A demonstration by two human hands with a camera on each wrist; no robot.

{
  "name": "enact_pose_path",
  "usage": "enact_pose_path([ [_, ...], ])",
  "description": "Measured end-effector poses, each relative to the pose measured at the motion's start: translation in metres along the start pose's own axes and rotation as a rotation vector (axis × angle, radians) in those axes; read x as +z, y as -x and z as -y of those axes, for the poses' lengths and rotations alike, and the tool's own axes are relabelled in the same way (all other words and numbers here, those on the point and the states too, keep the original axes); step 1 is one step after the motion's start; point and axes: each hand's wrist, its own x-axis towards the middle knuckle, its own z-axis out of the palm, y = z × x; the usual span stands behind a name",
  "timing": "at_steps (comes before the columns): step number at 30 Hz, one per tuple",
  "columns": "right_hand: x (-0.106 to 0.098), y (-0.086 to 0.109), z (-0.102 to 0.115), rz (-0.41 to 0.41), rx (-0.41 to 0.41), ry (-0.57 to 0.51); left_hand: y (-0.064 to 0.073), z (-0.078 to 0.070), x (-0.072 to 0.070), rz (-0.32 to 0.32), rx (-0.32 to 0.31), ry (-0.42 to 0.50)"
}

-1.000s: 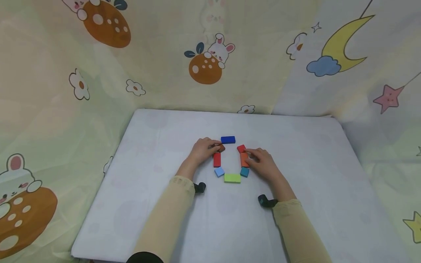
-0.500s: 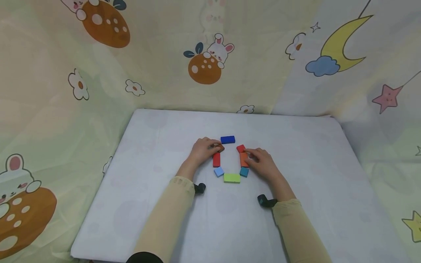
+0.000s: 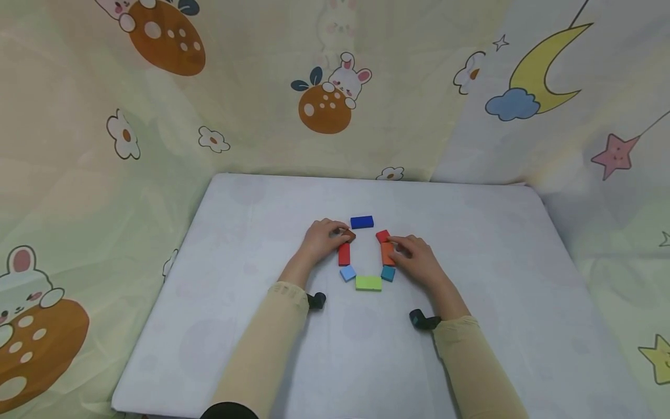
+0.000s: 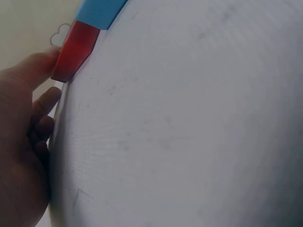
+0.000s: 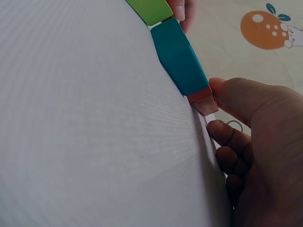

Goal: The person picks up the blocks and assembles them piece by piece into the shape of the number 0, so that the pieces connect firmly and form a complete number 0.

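Observation:
In the head view, colored blocks form a loose ring on a white table. My left hand [image 3: 319, 240] pinches a brown block [image 3: 351, 235] at the ring's upper left, above a red block [image 3: 344, 254]. Across the ring, the fingertips of my right hand [image 3: 419, 258] touch the right edges of a small red block [image 3: 382, 235] and an orange block [image 3: 387, 254]. A dark blue block [image 3: 362, 222] lies apart at the far end. Light blue [image 3: 348, 273], lime green [image 3: 369, 283] and teal [image 3: 388, 273] blocks close the near side.
The white tabletop [image 3: 209, 326] stretches around the ring, its rounded far edge meeting a patterned cloth backdrop [image 3: 251, 87]. Black wrist cameras [image 3: 316, 301] stick out from the cuffs of both beige sleeves.
Both hands and the blocks keep nearly the same places; the whole head view has shifted slightly.

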Motion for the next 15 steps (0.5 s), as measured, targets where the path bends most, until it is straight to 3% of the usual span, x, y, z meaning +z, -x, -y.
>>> enact_pose_path([
  [9,0.002,-0.005,-0.001,0.000,-0.018,0.002,0.002,0.004,-0.002,-0.006,-0.015,0.021],
  [15,0.001,-0.002,-0.002,0.012,-0.002,-0.018,0.020,0.011,0.002,-0.009,0.009,0.068],
])
